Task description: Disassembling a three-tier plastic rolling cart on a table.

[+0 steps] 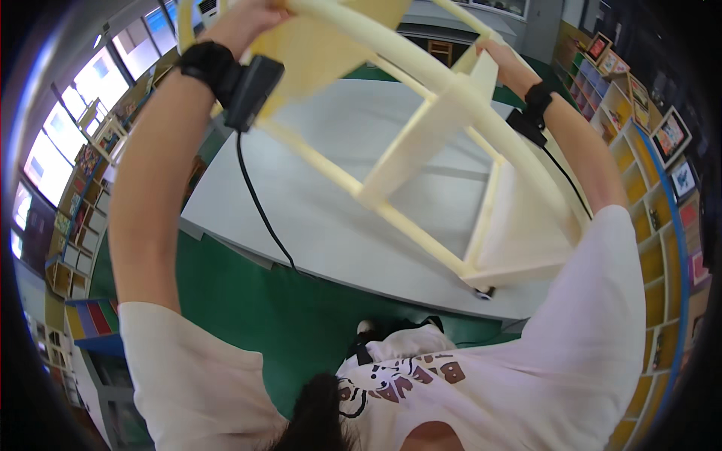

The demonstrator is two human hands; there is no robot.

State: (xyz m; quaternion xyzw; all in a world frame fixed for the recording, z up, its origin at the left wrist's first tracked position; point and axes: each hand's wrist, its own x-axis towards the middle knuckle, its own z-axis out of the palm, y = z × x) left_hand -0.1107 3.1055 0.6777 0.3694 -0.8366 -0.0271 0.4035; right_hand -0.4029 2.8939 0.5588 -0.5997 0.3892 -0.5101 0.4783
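I hold up a pale yellow piece of furniture (410, 150), a tilted frame of rounded rails, crossbars and flat panels, whose exact kind I cannot tell. My left hand (256, 16) is closed at its upper left rail, partly cut off by the top edge. My right hand (505, 64) grips a panel edge at the upper right, its fingers partly hidden behind. A small dark and metallic fitting (485, 293), perhaps a caster, sits at the frame's lower corner. Under the frame lies a large white tabletop (248, 203); whether they touch is unclear.
Black straps with small boxes and cables sit on both wrists. Shelving (650, 248) with framed pictures curves along the right. Low shelves (83, 218) and windows line the left. The floor (218, 301) is green.
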